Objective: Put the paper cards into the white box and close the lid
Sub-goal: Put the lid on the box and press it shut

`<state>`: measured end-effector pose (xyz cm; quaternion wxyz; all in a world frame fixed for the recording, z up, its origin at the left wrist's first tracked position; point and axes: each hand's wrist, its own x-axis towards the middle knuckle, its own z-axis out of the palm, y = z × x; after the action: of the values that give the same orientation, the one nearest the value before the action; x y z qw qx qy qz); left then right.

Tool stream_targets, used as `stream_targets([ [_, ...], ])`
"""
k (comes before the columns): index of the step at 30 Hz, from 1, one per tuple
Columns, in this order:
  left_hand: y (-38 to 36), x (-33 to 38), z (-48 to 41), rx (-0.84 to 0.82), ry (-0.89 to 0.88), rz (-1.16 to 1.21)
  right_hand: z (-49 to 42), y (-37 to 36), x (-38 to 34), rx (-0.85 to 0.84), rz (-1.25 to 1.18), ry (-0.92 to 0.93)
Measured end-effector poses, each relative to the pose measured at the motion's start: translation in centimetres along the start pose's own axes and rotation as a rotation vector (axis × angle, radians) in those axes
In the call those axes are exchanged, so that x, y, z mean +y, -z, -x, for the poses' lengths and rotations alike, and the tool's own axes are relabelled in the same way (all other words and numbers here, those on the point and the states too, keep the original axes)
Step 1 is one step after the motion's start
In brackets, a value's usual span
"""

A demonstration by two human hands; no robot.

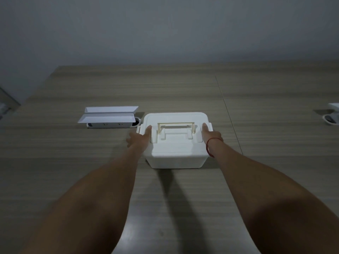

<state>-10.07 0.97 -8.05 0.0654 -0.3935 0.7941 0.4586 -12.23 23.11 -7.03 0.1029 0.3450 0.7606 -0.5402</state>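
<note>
Head view: two bare forearms run up from the near edge to the white box (177, 143), which sits mid-table (256, 107) with its lid (176, 119) down and handle (176, 125) folded flat. Left hand (142, 137) rests on the lid's left end, fingers extended flat toward the side latch, not wrapped round anything. Right hand (210, 133) mirrors it on the right end, fingers straight and pressing flat, red string (209, 148) on that wrist. No grip on either side, both palms open on the lid. No loose paper cards visible anywhere; I judge they're already inside, though the box is opaque so can't confirm. Lid looks seated; whether the side latches are snapped can't be told from here. Likely only the final press/latch is left. Left of the box, just beside its far-left corner, a white open tray unit (110, 116); far right edge, a small white object (333, 114), unclear what
</note>
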Motion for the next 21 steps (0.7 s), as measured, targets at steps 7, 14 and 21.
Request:
stream_targets([
  [7,0.0,-0.5,-0.2,0.192,-0.249,-0.117,0.3,-0.5,0.3,0.207,0.068,0.055],
  [14,-0.6,-0.8,-0.1,0.134,-0.243,0.054,0.1,0.0,0.7,0.207,0.138,0.092],
  [21,-1.0,-0.7,0.6,0.241,-0.335,0.009,-0.2,0.3,1.0,0.177,0.104,0.099],
])
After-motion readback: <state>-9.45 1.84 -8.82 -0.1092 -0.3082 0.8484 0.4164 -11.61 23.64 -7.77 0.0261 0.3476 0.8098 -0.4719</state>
